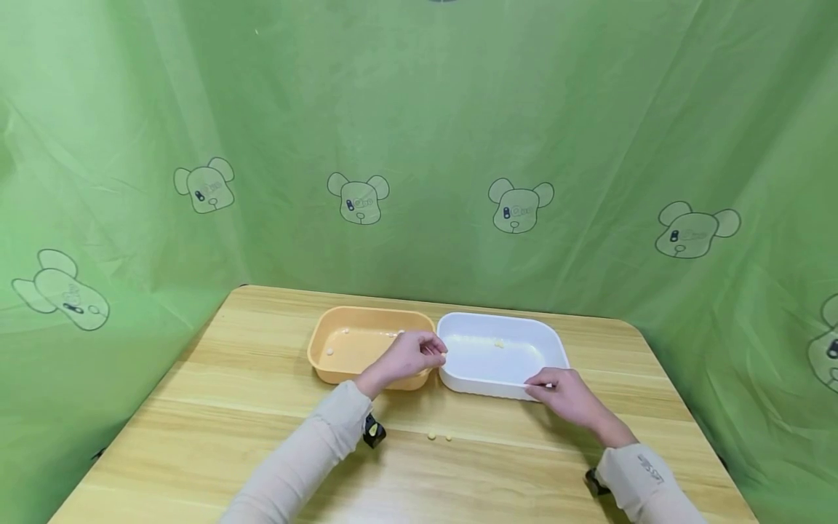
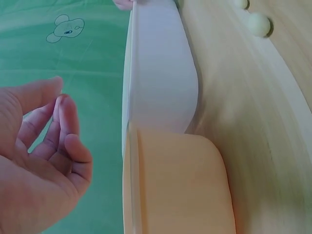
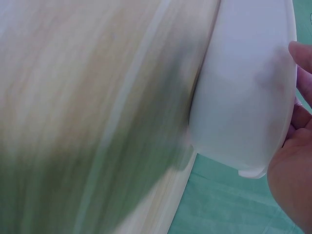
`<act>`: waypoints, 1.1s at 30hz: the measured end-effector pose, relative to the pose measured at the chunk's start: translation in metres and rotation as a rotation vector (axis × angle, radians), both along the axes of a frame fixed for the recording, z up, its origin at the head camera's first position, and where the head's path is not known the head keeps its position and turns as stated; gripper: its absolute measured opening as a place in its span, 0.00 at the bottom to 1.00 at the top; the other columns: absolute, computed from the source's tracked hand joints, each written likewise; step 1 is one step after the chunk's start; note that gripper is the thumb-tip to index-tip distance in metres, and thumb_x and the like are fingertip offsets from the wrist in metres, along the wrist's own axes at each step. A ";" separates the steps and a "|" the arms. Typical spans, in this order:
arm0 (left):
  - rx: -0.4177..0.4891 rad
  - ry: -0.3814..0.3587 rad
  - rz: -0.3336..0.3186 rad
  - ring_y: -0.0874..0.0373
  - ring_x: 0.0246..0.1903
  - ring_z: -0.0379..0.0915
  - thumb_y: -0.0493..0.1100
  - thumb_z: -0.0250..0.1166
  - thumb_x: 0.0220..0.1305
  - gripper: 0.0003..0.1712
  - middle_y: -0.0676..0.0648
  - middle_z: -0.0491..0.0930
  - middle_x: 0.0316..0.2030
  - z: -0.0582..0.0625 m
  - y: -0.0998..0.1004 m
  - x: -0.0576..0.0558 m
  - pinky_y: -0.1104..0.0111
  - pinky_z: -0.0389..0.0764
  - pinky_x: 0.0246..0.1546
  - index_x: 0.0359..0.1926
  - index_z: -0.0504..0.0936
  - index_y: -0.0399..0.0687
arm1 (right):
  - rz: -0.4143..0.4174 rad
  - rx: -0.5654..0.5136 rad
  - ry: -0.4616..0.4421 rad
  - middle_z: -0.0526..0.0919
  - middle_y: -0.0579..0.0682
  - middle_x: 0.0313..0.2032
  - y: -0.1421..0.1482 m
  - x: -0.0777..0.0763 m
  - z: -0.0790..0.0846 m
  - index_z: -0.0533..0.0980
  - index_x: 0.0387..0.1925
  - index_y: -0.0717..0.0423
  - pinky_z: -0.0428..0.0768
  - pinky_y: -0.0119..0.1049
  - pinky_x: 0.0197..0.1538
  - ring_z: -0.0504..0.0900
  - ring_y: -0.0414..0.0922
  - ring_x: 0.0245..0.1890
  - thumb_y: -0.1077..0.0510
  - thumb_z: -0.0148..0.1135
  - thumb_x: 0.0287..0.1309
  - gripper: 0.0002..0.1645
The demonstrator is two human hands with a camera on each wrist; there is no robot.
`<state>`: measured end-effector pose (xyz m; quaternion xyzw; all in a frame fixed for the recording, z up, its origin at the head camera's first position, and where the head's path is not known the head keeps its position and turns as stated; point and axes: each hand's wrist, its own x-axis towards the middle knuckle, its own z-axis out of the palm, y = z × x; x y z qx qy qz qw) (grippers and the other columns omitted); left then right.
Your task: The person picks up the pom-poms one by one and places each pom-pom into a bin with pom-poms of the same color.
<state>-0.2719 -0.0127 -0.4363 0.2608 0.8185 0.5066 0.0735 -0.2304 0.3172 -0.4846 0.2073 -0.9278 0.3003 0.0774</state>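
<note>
My left hand is above the right end of an orange plastic basin, its fingertips close to the near left rim of a white basin. Thumb and forefinger are pinched together, with a small pale ball just showing at their tips. In the left wrist view the fingers mostly hide it. My right hand grips the white basin's near right rim, thumb outside and fingers inside. Several small pale balls lie in the orange basin, and a few yellowish ones in the white basin.
Two small yellow balls sit on the wooden table in front of the basins, between the forearms. The basins stand side by side near the table's back edge. A green curtain printed with bear heads surrounds the table.
</note>
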 end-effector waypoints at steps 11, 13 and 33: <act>-0.037 0.013 0.056 0.62 0.29 0.73 0.35 0.67 0.56 0.05 0.52 0.78 0.28 -0.003 0.015 -0.008 0.73 0.76 0.33 0.35 0.82 0.42 | 0.006 0.006 0.002 0.81 0.34 0.27 0.001 -0.001 0.000 0.84 0.31 0.49 0.78 0.33 0.36 0.78 0.34 0.30 0.60 0.67 0.54 0.03; -0.041 0.016 0.054 0.62 0.29 0.73 0.34 0.67 0.55 0.05 0.52 0.78 0.28 -0.002 0.018 -0.009 0.73 0.76 0.33 0.34 0.81 0.42 | 0.008 0.007 0.003 0.81 0.34 0.27 0.001 -0.001 0.000 0.84 0.31 0.49 0.78 0.33 0.36 0.78 0.34 0.30 0.60 0.67 0.54 0.03; -0.097 0.004 0.058 0.65 0.27 0.71 0.33 0.69 0.53 0.05 0.53 0.77 0.25 0.002 0.051 -0.021 0.76 0.74 0.28 0.32 0.82 0.42 | 0.011 -0.012 0.001 0.81 0.36 0.27 0.001 0.000 0.000 0.84 0.31 0.50 0.77 0.32 0.34 0.76 0.33 0.29 0.60 0.67 0.54 0.03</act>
